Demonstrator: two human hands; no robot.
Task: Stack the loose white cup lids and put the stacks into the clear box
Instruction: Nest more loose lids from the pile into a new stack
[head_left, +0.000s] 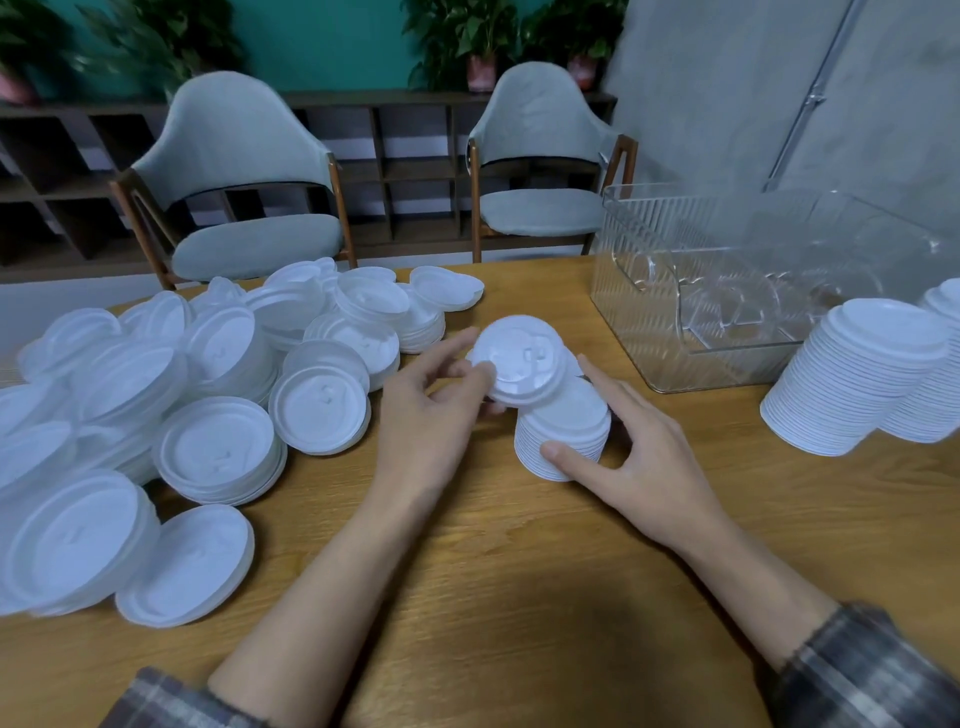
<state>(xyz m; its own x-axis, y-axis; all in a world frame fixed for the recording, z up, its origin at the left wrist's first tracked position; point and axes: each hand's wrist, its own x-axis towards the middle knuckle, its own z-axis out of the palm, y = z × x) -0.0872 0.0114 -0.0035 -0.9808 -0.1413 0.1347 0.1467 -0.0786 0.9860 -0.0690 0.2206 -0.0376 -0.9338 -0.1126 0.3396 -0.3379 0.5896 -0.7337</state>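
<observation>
My left hand (434, 410) pinches a white cup lid (522, 358) by its left rim, tilted just above a short stack of lids (563, 434) on the wooden table (519, 571). My right hand (634, 457) grips that stack, thumb on its front and fingers behind it. A big heap of loose white lids (208, 395) covers the table's left side. Two tall finished stacks (862, 379) stand at the right. Behind them sits the clear box (727, 291), with only clear dividers visible inside.
Two grey padded chairs (244, 182) stand behind the table's far edge. A dark shelf unit (405, 166) and potted plants (467, 41) line the back wall. A grey wall rises at the right.
</observation>
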